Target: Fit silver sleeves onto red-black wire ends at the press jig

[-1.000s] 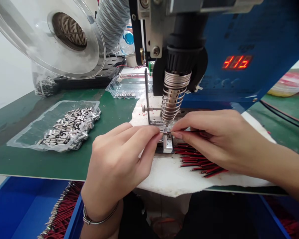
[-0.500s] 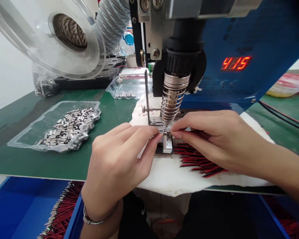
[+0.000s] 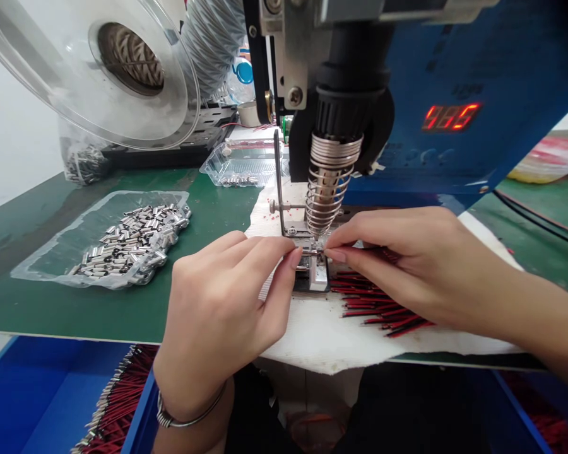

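On a smooth green worktop [image 3: 208, 227], a ribbed white paper sheet [image 3: 331, 340] with a torn, wavy edge. There, a short, shiny rectangular metal block [image 3: 318, 279], and across its top a tiny, slender silvery workpiece [image 3: 308, 251], just under the point of a tapering coil spring [image 3: 334, 183] of bright wire. Right hand [image 3: 326, 252] pinched, thumb to forefinger, on the right end of the workpiece, itself covered by the fingertips. Left hand [image 3: 230, 296] curled, thumb and forefinger tips just beside the left end; cannot tell whether gripping it. Beneath the right hand, a loose fan of thin, straight red-and-black wires [image 3: 378, 308]. Off to the left, a clear, thin plastic tray [image 3: 42, 261] heaped with small glossy metal tubes [image 3: 127, 246]. Behind, a flat-sided blue housing [image 3: 454, 57] with glowing red digits [image 3: 451, 118].

Compared with half a second ago: left fingertips drawn slightly leftward, leaving more of the workpiece bare; right hand, wires and tray much as before; digits smeared now, crisp then.
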The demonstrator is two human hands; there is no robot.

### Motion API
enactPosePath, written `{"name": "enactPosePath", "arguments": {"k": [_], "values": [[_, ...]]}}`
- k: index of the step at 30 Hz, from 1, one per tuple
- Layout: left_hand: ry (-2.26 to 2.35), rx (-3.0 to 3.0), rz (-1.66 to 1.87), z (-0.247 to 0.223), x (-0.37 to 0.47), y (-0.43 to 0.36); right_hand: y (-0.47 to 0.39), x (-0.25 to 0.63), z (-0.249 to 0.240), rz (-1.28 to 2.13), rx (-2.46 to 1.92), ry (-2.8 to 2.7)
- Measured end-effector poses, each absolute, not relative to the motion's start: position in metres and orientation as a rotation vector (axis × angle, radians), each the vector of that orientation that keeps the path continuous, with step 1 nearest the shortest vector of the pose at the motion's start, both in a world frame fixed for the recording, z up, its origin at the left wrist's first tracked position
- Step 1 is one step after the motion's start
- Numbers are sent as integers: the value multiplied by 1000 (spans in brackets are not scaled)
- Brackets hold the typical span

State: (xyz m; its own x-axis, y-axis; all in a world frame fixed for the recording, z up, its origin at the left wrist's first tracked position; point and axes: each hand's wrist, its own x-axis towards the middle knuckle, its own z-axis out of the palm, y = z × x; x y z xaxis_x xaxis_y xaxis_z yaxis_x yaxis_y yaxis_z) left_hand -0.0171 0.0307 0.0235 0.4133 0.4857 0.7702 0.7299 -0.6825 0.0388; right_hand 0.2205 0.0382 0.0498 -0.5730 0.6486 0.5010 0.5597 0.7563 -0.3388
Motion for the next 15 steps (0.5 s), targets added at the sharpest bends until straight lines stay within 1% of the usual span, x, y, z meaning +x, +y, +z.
{"name": "enactPosePath", "arguments": {"k": [9, 15], "values": [[-1103, -2419, -1036, 27, -16, 30, 39, 221, 52, 204, -917, -2334], [-1098, -2417, -1036, 28, -16, 28, 39, 220, 52, 227, -937, -2333]]}}
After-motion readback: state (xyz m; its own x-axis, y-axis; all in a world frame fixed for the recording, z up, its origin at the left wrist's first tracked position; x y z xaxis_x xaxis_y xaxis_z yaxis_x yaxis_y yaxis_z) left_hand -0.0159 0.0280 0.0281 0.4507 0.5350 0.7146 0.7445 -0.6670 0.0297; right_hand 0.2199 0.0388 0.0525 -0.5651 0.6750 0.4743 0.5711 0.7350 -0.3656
